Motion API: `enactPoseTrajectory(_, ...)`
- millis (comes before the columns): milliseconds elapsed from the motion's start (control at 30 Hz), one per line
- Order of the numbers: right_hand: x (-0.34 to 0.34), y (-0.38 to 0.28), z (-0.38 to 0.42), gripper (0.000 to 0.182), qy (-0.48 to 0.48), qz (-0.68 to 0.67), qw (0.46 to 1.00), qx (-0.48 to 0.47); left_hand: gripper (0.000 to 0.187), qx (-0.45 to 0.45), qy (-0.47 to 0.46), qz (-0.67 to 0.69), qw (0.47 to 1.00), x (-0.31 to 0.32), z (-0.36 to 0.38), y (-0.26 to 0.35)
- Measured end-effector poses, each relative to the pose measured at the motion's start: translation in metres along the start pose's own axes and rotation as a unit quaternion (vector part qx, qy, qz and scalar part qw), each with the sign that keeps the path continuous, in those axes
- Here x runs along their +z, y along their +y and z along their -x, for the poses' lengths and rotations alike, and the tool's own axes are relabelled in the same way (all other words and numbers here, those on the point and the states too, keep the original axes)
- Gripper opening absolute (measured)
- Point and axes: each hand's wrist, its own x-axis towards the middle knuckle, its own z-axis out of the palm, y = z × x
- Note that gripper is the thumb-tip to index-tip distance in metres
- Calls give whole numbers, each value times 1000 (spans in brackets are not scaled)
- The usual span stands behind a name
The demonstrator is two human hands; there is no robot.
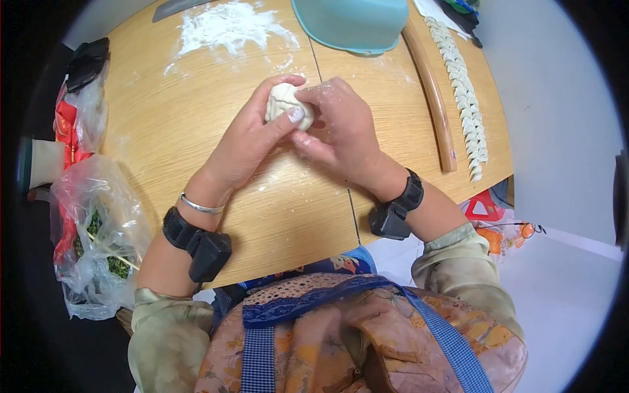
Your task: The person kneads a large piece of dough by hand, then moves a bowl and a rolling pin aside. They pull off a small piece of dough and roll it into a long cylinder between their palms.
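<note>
In our left hand [246, 134] we cup a round, creased white dough ball [282, 99], probably soft, best supported underneath; our right hand [344, 128] curls against it, any pinch hidden.

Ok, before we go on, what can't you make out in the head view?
All in the head view:
Underside of the dough ball: hidden by the left hand.
Some fingertips of the right hand: behind the dough and the hand itself.
Rest of the teal basin: cut off by the top edge.
What the greens are: blurred by the plastic bag.
</note>
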Motion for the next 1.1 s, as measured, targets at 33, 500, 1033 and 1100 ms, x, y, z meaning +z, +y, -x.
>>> enactPoseTrajectory(33, 1, -2, 2, 46, -1, -1, 1000, 2, 38, 6, -7, -33, 999, 1, 1, 1)
enactPoseTrajectory(500, -3, 1, -6, 50, 10, -1, 999, -32, 35, -7, -9, -3, 1000, -12, -2, 1)
enactPoseTrajectory(1033, -2, -5, -3, 62, -17, -2, 999, -27, 35, -8, -13, 26, 1000, -11, -1, 4)
enactPoseTrajectory(1100, -1, -3, -2, 62, -8, 17, 1000, -24, 34, -7, -1, 54, 999, -4, 0, 6)
